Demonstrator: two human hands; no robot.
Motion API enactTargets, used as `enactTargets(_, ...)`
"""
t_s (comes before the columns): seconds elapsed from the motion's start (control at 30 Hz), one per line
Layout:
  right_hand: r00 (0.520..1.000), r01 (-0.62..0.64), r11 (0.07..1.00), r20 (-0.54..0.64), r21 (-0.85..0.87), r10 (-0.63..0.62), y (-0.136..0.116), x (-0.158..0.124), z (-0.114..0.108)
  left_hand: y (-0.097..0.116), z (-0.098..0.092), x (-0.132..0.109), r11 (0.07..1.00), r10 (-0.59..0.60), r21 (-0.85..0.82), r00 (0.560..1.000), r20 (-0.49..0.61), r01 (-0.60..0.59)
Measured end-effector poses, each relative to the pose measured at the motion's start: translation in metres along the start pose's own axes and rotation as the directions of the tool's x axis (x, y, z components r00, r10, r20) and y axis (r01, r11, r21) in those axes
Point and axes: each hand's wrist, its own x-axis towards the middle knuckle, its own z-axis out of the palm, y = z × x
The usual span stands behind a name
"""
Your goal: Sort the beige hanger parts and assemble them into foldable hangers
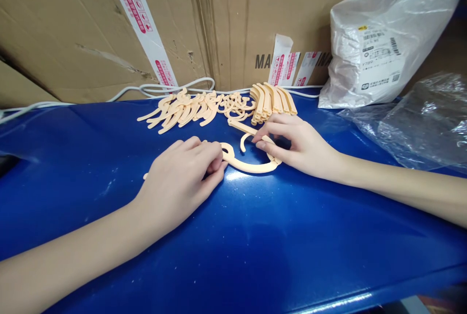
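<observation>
A curved peach plastic piece [251, 164] lies on the glossy blue table [255, 236] between my hands. My left hand [186, 177] rests knuckles up on its left end, fingers curled and pinching it. My right hand [295, 144] grips the right end, with thumb and forefinger closed on a small hook-shaped part [245, 139]. Behind the hands lie a fanned row of similar peach pieces [182, 112], a tangle of small hooks [237, 104] and a neat stack of curved pieces [272, 100].
Large cardboard boxes [109, 27] with pink-printed tape form a wall at the back. White cables [175, 89] run along their base. A white plastic parcel with labels [379, 36] and a clear plastic bag [419, 119] sit at the right.
</observation>
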Motion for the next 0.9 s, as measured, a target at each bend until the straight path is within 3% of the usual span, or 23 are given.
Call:
enactTargets(0.2, 0.98, 0.188, 0.98, 0.072, -0.065, -0.183, -0.0036, -0.0033, -0.0009, 0.0012, 0.0005, 0.002, 0.998, -0.061, 0.012, 0.998, 0.013, 0.061)
enactTargets(0.47, 0.906, 0.349, 0.932, 0.217, 0.098, -0.363, -0.0067, -0.0039, -0.0026, -0.0009, 0.002, 0.0023, 0.995, -0.101, -0.022, 0.995, 0.023, 0.101)
enactTargets(0.6, 0.879, 0.398, 0.913, 0.245, 0.091, -0.408, -0.0074, -0.0042, -0.0022, -0.0017, 0.0035, 0.0026, 0.987, -0.131, -0.091, 0.991, 0.037, 0.134)
enactTargets(0.7, 0.885, 0.409, 0.91, 0.218, 0.064, -0.412, -0.0061, -0.0049, -0.0005, -0.0022, 0.0044, 0.003, 0.978, -0.156, -0.131, 0.987, 0.048, 0.161)
enactTargets(0.9, 0.947, 0.317, 0.947, 0.075, -0.058, -0.313, -0.002, -0.0057, 0.0038, -0.0048, 0.0052, 0.0039, 0.95, -0.186, -0.245, 0.981, 0.047, 0.192)
